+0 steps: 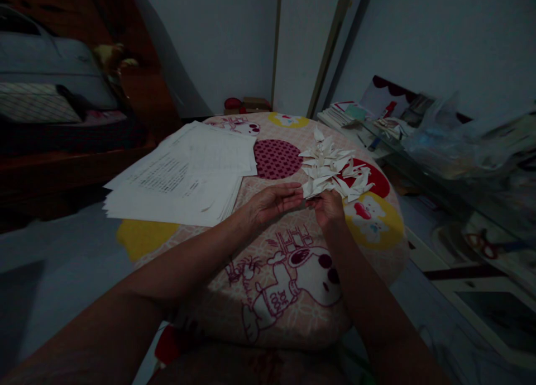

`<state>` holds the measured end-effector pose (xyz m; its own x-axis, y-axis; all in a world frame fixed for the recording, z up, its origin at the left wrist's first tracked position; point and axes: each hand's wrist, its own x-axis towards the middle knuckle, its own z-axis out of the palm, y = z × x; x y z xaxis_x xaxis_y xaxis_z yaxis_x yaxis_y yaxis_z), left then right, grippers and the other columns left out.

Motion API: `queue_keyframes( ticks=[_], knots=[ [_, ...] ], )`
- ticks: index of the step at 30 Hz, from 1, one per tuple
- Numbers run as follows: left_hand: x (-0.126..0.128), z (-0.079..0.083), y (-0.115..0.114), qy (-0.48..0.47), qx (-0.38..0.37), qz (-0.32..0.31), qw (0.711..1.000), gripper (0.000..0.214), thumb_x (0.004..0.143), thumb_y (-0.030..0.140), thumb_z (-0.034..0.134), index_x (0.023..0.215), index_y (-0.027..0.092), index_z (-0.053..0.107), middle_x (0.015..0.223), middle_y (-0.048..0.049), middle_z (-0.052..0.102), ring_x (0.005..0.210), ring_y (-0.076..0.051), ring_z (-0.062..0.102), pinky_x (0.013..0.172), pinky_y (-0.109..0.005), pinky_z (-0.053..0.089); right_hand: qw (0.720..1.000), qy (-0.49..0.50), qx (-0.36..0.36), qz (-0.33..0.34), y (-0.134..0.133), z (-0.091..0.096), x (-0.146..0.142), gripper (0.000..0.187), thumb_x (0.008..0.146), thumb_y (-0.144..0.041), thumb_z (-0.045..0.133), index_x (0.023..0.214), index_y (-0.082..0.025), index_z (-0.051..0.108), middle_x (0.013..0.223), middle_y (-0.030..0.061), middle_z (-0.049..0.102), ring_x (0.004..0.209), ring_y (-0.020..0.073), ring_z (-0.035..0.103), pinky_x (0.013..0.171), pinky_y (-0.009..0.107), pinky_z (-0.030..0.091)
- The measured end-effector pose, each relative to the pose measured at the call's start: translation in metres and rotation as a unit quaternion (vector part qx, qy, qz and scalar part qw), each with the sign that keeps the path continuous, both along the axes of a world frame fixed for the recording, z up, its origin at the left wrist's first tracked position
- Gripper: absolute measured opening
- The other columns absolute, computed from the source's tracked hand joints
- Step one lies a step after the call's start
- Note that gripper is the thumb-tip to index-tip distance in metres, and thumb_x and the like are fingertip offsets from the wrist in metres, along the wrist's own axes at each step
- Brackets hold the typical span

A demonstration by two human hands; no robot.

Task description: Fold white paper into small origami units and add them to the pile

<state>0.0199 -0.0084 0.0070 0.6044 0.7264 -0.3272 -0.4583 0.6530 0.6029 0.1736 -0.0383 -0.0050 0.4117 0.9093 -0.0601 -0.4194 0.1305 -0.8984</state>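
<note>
My left hand (281, 199) reaches over the round table with its fingers stretched out, their tips beside or against the left edge of a white folded paper crane (319, 186). On the near side of that crane, my right hand (330, 207) has its fingers bent and seems to pinch the paper; the exact grip is partly hidden. Just beyond both hands lies a cluster of several white paper cranes (329, 155), with pointed wings and necks overlapping. To the left, a stack of printed paper sheets (167, 178) lies fanned out on the table.
A patterned cloth (268, 245) with cartoon dogs covers the table. At right, a glass-topped stand (385, 136) holds papers, a plastic bag (439, 145) and other clutter. A wooden seat (142, 100) with bags stands at left. Small red items (233, 103) sit behind the table.
</note>
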Motion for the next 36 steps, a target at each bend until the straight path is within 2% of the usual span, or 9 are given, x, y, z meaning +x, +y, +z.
queue_keyframes(
  ticks=[4,7,11,15,20,25,30,36],
  knots=[
    [-0.001,-0.004,0.001,-0.002,0.013,-0.003,1.0,0.023,0.085,-0.003,0.057,0.096,0.011,0.071,0.091,-0.0108,0.073,0.076,-0.013,0.071,0.074,-0.022,0.062,1.0,0.01,-0.005,0.01,0.0,0.002,-0.001,0.017,0.054,-0.018,0.063,0.069,-0.021,0.055,0.057,-0.005,0.066,0.04,0.0091,0.051,0.04,0.02,0.047],
    [0.0,-0.006,0.0,-0.001,0.05,-0.002,0.999,0.024,0.078,-0.005,0.065,0.094,0.011,0.072,0.089,-0.0087,0.073,0.076,-0.013,0.07,0.076,-0.024,0.061,1.0,0.002,-0.014,0.002,-0.001,0.002,-0.002,0.017,0.054,-0.019,0.063,0.07,-0.02,0.057,0.056,-0.0047,0.065,0.04,0.0096,0.052,0.04,0.021,0.048],
    [0.004,-0.011,-0.003,0.036,0.156,0.017,0.987,0.03,0.066,-0.002,0.075,0.091,0.015,0.07,0.086,-0.0037,0.072,0.075,-0.012,0.067,0.076,-0.027,0.058,1.0,-0.02,-0.011,-0.016,-0.002,0.0,-0.006,0.016,0.056,-0.022,0.063,0.071,-0.019,0.06,0.052,-0.0058,0.061,0.04,0.0103,0.052,0.041,0.023,0.049],
    [0.008,-0.015,-0.004,0.143,0.285,0.068,0.945,0.032,0.059,0.006,0.082,0.086,0.015,0.067,0.084,-0.0015,0.069,0.07,-0.011,0.064,0.068,-0.024,0.052,0.999,-0.044,0.001,-0.023,-0.004,-0.001,-0.008,0.016,0.054,-0.024,0.062,0.069,-0.019,0.061,0.052,-0.0047,0.061,0.045,0.0125,0.056,0.043,0.024,0.05],
    [0.007,-0.016,-0.005,0.218,0.381,0.072,0.896,0.032,0.065,0.019,0.082,0.093,0.014,0.065,0.081,-0.0031,0.07,0.07,-0.014,0.066,0.067,-0.028,0.052,0.997,-0.077,-0.014,-0.011,-0.005,0.001,-0.009,0.015,0.053,-0.027,0.061,0.067,-0.02,0.06,0.051,-0.003,0.06,0.05,0.0159,0.06,0.041,0.024,0.048],
    [0.004,-0.011,-0.007,0.252,0.447,0.076,0.855,0.036,0.069,0.022,0.08,0.101,0.013,0.068,0.079,-0.0028,0.07,0.069,-0.014,0.064,0.065,-0.026,0.051,0.995,-0.1,-0.024,-0.018,-0.006,0.003,-0.01,0.016,0.055,-0.027,0.063,0.068,-0.019,0.063,0.055,-0.0015,0.064,0.05,0.0158,0.059,0.038,0.023,0.046],
    [0.002,-0.002,-0.011,0.296,0.505,0.075,0.807,0.017,0.073,0.023,0.075,0.087,0.013,0.071,0.073,-0.0028,0.069,0.066,-0.013,0.061,0.061,-0.024,0.047,0.993,-0.11,-0.036,-0.028,-0.007,0.004,-0.011,0.015,0.056,-0.026,0.066,0.069,-0.019,0.064,0.055,-0.0022,0.065,0.042,0.0122,0.053,0.035,0.022,0.043],
    [0.001,0.001,-0.013,0.285,0.509,0.067,0.809,0.023,0.074,0.023,0.071,0.095,0.013,0.073,0.083,-0.006,0.073,0.073,-0.016,0.064,0.068,-0.027,0.051,0.992,-0.111,-0.045,-0.03,-0.007,0.005,-0.01,0.009,0.057,-0.022,0.065,0.064,-0.02,0.062,0.051,-0.0041,0.062,0.04,0.0118,0.052,0.034,0.022,0.043]
  ],
)
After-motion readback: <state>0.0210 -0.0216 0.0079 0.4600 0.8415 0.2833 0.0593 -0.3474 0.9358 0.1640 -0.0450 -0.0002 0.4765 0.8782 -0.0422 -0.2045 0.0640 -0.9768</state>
